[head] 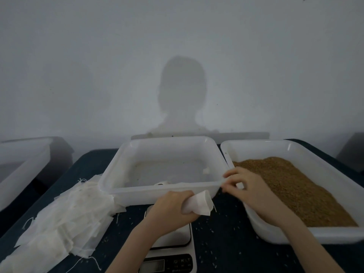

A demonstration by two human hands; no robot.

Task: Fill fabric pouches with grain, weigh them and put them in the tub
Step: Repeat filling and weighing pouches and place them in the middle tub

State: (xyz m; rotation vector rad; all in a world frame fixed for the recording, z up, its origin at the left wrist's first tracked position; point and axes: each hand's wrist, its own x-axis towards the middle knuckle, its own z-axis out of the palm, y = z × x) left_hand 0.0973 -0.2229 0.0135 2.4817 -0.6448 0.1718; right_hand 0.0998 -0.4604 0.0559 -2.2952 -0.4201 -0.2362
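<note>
The scale [173, 245] is partly hidden beneath the left hand [173, 207] and forearm; its display is too dim to read and its near edge is cut off by the frame. The pouch [199, 203] is mostly covered by that hand's fingers. The right hand [244, 184] is motion-blurred at the fingertips. A second tub [19, 164] is cut off at the left edge.

Three tubs [157, 191] (one grain-filled), one scale [173, 241].

A plain pale wall [78, 56] fills the back, dim light, a shadow [182, 95] cast above the dark blue tabletop [222, 243].
</note>
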